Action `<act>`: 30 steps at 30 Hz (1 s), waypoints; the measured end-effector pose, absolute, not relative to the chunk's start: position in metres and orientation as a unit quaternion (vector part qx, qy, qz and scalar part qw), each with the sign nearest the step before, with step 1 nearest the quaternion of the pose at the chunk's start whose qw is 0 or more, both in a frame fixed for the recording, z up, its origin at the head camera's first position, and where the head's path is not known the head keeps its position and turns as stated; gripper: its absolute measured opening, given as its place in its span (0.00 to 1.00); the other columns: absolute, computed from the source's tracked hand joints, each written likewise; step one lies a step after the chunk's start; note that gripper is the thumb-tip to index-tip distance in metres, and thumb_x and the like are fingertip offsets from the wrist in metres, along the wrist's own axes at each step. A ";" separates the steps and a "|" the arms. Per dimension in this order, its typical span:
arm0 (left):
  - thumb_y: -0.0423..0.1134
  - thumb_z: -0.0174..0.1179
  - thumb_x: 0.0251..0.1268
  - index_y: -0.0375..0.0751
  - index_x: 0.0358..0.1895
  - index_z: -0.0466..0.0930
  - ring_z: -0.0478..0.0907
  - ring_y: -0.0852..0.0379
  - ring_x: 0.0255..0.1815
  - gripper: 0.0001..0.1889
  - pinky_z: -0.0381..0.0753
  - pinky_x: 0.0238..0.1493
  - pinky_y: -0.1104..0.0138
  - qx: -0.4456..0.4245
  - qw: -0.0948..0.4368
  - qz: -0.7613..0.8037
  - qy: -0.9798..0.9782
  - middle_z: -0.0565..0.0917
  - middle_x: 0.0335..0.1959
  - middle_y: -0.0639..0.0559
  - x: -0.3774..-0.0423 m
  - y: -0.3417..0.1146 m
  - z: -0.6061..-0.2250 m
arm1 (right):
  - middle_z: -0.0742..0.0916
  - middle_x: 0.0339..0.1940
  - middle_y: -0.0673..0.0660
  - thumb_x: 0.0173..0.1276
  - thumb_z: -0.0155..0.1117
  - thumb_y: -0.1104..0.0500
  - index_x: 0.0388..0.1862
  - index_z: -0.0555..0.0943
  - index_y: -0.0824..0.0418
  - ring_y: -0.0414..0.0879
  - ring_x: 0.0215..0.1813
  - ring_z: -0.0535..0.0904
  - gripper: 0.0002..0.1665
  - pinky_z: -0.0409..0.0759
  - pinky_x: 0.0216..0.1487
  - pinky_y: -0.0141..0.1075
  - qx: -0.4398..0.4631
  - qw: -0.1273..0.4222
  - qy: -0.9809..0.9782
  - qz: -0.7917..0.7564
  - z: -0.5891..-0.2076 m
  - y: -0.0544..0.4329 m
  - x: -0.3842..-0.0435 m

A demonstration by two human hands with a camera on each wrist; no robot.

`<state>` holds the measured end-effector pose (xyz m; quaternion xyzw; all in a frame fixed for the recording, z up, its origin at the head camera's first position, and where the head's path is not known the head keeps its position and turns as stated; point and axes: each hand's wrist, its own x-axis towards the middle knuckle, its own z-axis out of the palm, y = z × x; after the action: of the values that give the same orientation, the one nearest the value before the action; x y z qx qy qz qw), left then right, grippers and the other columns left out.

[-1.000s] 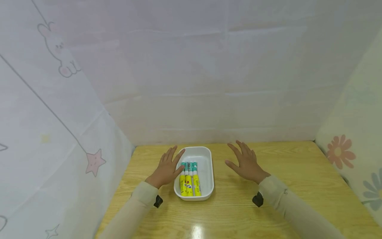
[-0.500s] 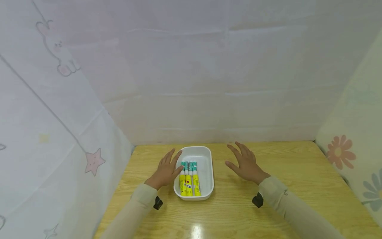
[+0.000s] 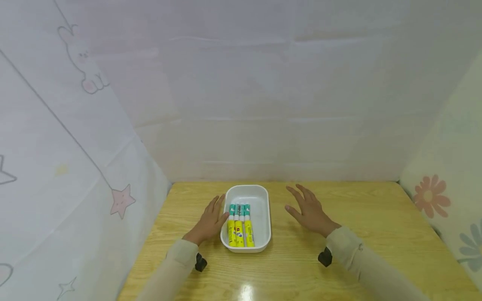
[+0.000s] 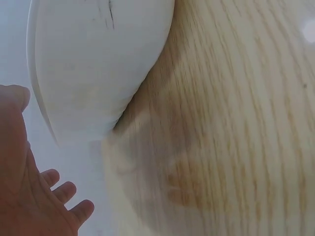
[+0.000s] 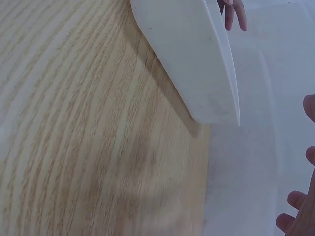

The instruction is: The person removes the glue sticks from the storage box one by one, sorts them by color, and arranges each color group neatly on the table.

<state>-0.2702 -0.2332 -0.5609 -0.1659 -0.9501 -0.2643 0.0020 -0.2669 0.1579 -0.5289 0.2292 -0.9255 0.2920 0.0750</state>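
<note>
A white rectangular tray [image 3: 260, 219] with rounded corners sits on the wooden table. In its left half lie several short teal-and-white tubes [image 3: 242, 212] in a row, with yellow labelled tubes [image 3: 239, 234] lined up on their near side. My left hand [image 3: 206, 225] is at the tray's left side, fingers spread, its thumb right at the rim. The left wrist view shows the outer tray wall [image 4: 98, 64] beside that thumb. To the right of the tray, my right hand [image 3: 311, 214] hovers apart from it with fingers spread and nothing in them.
The pale wooden table [image 3: 286, 267] runs back to a hanging white cloth [image 3: 233, 104]. Printed cloths stand on both sides, a pink star [image 3: 122, 201] on the left one and a red flower [image 3: 431, 196] on the right. Each wrist carries a small black device [image 3: 325, 257].
My left hand has drawn back slightly towards me and left, so its fingers overlap the tray less. The right hand has dipped slightly nearer. Tray and tubes keep their arrangement.
</note>
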 end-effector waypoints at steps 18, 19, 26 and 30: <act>0.50 0.40 0.80 0.55 0.78 0.39 0.39 0.41 0.77 0.31 0.48 0.69 0.37 -0.132 -0.037 -0.431 -0.892 0.42 0.78 0.44 -0.268 -0.227 -0.570 | 0.52 0.77 0.64 0.79 0.41 0.39 0.80 0.47 0.49 0.69 0.74 0.47 0.37 0.53 0.60 0.75 0.213 -0.023 -0.873 0.439 -0.520 0.142 -0.266; 0.52 0.40 0.80 0.55 0.78 0.39 0.40 0.40 0.77 0.31 0.48 0.69 0.36 -0.128 -0.038 -0.440 -0.888 0.42 0.78 0.44 -0.268 -0.227 -0.571 | 0.52 0.77 0.64 0.79 0.40 0.39 0.80 0.48 0.50 0.69 0.74 0.48 0.37 0.53 0.60 0.75 0.207 -0.030 -0.869 0.449 -0.519 0.141 -0.266; 0.49 0.37 0.81 0.43 0.78 0.34 0.39 0.31 0.75 0.33 0.46 0.67 0.33 -0.118 -0.062 -0.509 -0.851 0.37 0.76 0.33 -0.254 -0.227 -0.546 | 0.52 0.77 0.61 0.78 0.36 0.36 0.80 0.45 0.46 0.65 0.74 0.51 0.38 0.54 0.65 0.70 0.167 -0.091 -0.833 0.520 -0.518 0.134 -0.268; 0.54 0.37 0.79 0.46 0.79 0.33 0.37 0.33 0.76 0.35 0.42 0.68 0.34 -0.098 -0.069 -0.544 -0.830 0.35 0.78 0.38 -0.251 -0.231 -0.550 | 0.54 0.77 0.61 0.78 0.36 0.35 0.80 0.45 0.44 0.62 0.74 0.53 0.37 0.56 0.67 0.65 0.150 -0.123 -0.806 0.559 -0.513 0.128 -0.268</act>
<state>-0.2506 -0.2310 -0.5495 -0.0977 -0.8303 -0.5443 -0.0687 -0.2681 0.1279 -0.5129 0.1501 -0.8061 0.5591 -0.1226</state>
